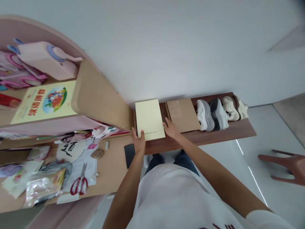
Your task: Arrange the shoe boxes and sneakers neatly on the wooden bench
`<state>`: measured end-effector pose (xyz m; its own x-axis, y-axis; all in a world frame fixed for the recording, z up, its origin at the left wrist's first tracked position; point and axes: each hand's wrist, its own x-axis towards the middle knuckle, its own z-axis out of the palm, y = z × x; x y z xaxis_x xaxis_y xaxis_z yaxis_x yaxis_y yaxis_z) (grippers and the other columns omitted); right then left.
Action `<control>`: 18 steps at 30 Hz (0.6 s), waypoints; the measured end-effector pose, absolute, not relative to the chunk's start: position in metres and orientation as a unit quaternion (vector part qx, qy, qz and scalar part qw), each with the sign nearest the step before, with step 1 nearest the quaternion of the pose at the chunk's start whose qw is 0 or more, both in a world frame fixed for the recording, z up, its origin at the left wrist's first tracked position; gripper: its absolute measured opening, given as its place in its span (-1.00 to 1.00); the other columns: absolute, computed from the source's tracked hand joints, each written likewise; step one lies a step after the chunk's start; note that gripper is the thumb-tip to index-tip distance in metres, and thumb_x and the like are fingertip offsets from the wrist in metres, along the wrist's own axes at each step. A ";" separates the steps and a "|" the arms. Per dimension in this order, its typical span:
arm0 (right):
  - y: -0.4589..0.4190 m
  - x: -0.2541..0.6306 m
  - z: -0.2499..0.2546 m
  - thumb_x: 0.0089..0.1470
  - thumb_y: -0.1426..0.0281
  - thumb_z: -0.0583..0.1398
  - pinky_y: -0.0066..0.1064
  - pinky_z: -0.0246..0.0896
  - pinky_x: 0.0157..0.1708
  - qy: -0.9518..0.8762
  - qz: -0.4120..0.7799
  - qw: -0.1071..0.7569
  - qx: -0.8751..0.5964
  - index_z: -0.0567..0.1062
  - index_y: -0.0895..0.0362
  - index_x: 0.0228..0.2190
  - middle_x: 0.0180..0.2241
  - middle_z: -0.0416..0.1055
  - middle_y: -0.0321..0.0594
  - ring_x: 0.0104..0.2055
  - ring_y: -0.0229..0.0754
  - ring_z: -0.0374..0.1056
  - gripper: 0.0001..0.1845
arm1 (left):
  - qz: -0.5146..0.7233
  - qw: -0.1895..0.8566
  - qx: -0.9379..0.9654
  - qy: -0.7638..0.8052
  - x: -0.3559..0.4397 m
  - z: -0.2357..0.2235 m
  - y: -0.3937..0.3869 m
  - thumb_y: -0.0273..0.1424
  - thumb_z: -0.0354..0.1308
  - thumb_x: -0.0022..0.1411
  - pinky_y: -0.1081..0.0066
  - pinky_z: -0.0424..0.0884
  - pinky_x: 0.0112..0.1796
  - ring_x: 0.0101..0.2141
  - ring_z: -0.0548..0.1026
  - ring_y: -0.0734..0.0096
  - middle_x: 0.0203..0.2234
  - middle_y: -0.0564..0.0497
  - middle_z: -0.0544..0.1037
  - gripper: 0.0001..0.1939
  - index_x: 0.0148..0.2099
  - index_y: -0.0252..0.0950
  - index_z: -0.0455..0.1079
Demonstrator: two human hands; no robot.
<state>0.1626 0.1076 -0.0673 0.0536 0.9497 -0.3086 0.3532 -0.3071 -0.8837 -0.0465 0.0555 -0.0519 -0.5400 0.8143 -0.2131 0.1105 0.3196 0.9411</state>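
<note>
A pale yellow box [149, 116] with small dark lettering near its front edge lies flat on a brown wooden bench. My left hand [138, 141] grips its front left corner, thumb at the lid and fingers along the side. On the opposite side, my right hand [171, 129] holds the right edge, its fingers in the gap beside a brown cardboard box [183, 115]. The undersides of both hands are hidden. Just left of my left wrist, a black phone [129, 156] rests on the desk.
White-and-grey sneakers [205, 115] and cream shoes [231, 108] stand along the bench [240, 128] against the wall. The desk [109, 173] at left holds red-handled scissors [79, 183], papers and plastic packets, below a shelf with a yellow book [47, 100]. A reddish-brown stool [295, 165] stands at right.
</note>
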 end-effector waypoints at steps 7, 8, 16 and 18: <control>0.123 0.256 -0.042 0.35 0.19 -0.05 0.00 0.02 0.40 -0.624 0.289 0.222 -0.691 0.25 0.26 0.34 0.33 0.28 0.10 0.43 0.10 0.12 -0.34 | 0.493 0.423 0.447 0.615 0.038 -0.040 0.080 -0.02 0.01 0.45 0.18 0.03 0.38 0.40 0.15 0.21 0.43 -0.12 0.18 -0.35 0.45 -0.13 0.15; 0.121 0.267 -0.043 0.35 0.21 -0.05 0.01 0.03 0.39 -0.630 0.270 0.203 -0.699 0.26 0.28 0.33 0.33 0.27 0.12 0.43 0.11 0.11 -0.34 | 0.485 0.451 0.447 0.601 0.053 -0.044 0.083 -0.01 0.00 0.45 0.18 0.04 0.38 0.40 0.17 0.21 0.43 -0.13 0.19 -0.35 0.45 -0.14 0.15; 0.109 0.314 -0.067 0.31 0.15 0.08 0.26 -0.11 0.34 -0.621 0.213 0.106 -0.747 0.24 0.13 0.35 0.46 -0.03 0.08 0.50 0.33 -0.20 -0.33 | 0.415 0.552 0.346 0.635 0.124 -0.088 0.093 -0.12 0.11 0.42 0.19 -0.06 0.40 0.40 0.17 0.16 0.37 -0.11 0.31 -0.50 0.29 -0.20 0.41; 0.109 0.322 -0.072 0.29 0.12 0.10 0.27 -0.12 0.34 -0.607 0.216 0.119 -0.756 0.18 0.16 0.38 0.48 -0.12 0.13 0.51 0.36 -0.25 -0.26 | 0.430 0.565 0.291 0.641 0.130 -0.100 0.094 -0.14 0.11 0.41 0.23 -0.06 0.40 0.40 0.17 0.18 0.36 -0.12 0.33 -0.53 0.25 -0.22 0.44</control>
<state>0.3217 0.1094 -0.0718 0.1709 0.9685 -0.1810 0.8656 -0.2354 -0.4420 0.1304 0.0938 -0.1000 -0.1915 0.8591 -0.4746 -0.1135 0.4609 0.8802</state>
